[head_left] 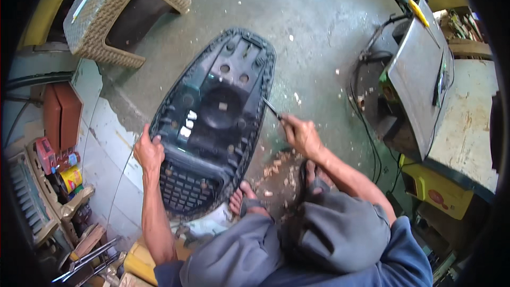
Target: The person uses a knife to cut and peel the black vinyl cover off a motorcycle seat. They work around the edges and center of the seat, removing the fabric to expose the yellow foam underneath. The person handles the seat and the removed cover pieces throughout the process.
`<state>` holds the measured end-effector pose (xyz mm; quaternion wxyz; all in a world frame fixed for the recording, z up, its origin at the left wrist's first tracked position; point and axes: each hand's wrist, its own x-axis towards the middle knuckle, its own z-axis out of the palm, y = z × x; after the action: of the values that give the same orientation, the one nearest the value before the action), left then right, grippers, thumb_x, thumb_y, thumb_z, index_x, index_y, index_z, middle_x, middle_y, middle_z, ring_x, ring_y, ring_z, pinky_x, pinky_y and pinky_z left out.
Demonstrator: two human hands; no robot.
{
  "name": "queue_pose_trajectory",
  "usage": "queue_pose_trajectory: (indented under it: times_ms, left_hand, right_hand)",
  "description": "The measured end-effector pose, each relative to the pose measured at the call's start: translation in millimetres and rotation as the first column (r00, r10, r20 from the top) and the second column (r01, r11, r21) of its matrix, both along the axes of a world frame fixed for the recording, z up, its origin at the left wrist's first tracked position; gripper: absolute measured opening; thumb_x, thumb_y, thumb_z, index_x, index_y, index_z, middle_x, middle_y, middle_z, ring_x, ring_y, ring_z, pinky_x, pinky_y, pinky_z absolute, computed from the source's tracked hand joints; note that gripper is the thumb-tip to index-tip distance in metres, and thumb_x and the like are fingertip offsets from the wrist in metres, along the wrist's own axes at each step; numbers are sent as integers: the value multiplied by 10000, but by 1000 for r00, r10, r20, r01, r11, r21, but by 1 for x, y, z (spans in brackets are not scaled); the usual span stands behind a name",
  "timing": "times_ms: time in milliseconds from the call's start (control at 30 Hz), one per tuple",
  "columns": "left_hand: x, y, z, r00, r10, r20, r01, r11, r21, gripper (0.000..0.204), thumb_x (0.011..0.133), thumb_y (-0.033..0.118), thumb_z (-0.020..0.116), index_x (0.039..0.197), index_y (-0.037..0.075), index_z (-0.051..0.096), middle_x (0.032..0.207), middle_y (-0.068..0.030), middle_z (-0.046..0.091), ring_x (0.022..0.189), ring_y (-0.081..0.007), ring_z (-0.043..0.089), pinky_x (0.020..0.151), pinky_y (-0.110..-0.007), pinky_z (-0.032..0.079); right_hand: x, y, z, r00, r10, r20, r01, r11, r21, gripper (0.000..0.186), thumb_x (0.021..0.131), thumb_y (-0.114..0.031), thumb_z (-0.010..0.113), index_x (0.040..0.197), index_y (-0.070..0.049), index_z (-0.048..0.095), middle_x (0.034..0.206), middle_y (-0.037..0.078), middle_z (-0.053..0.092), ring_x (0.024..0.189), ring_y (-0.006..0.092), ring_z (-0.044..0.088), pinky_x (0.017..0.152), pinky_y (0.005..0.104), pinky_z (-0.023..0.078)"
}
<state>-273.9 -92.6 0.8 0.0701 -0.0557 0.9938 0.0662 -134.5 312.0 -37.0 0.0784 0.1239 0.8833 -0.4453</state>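
Observation:
An upturned black plastic seat base (223,111), tilted lengthwise in front of me, has ribs, round holes, a gridded lower section and a crimped edge. My left hand (150,149) grips its left edge, index finger pointing up along it. My right hand (301,138) is closed round a slim tool (274,108), perhaps a screwdriver, whose tip meets the seat's right edge.
A woven plastic stool (95,21) stands upper left. A metal box (411,90) with cables and a yellow-handled tool (418,13) is at right. Tiles, red boxes (58,117) and tools line the left. My sandaled feet (241,199) are among wood scraps.

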Motion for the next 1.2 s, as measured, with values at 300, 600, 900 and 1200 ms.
queue_pose_trajectory:
  times_ms: [300, 600, 900, 1200]
  left_hand:
    - [19, 23, 22, 997, 21, -79, -20, 1000, 15, 494, 821, 68, 719, 1303, 124, 629, 943, -260, 714, 887, -467, 687, 776, -525, 504]
    - [-2, -3, -4, 997, -26, 78, 20, 996, 86, 508, 801, 113, 715, 1299, 85, 618, 969, -286, 703, 966, -486, 663, 850, -539, 493]
    - [9, 14, 21, 997, 20, -71, -21, 1000, -17, 496, 818, 96, 713, 1306, 135, 635, 969, -271, 711, 938, -466, 685, 789, -542, 513]
    - [33, 34, 30, 987, 12, -162, -8, 1000, 27, 459, 819, 83, 722, 1267, 145, 645, 981, -225, 724, 897, -454, 688, 751, -540, 501]
  right_hand:
    - [-90, 21, 80, 812, 122, 571, -141, 990, -11, 266, 876, -101, 512, 930, 49, 725, 617, 244, 659, 560, 292, 715, 577, 423, 588]
    - [-54, 38, 8, 939, 336, 66, -343, 927, 151, 188, 869, -113, 599, 973, -21, 726, 716, 274, 643, 670, 446, 675, 612, 478, 561]
    - [-43, 19, 38, 977, 112, 182, -121, 992, 39, 240, 928, -177, 574, 1041, -35, 732, 753, 277, 662, 745, 428, 703, 730, 491, 566]
    - [-84, 15, 71, 822, 153, 549, -245, 965, 98, 239, 847, -133, 583, 859, 57, 727, 700, 263, 695, 717, 361, 748, 681, 453, 605]
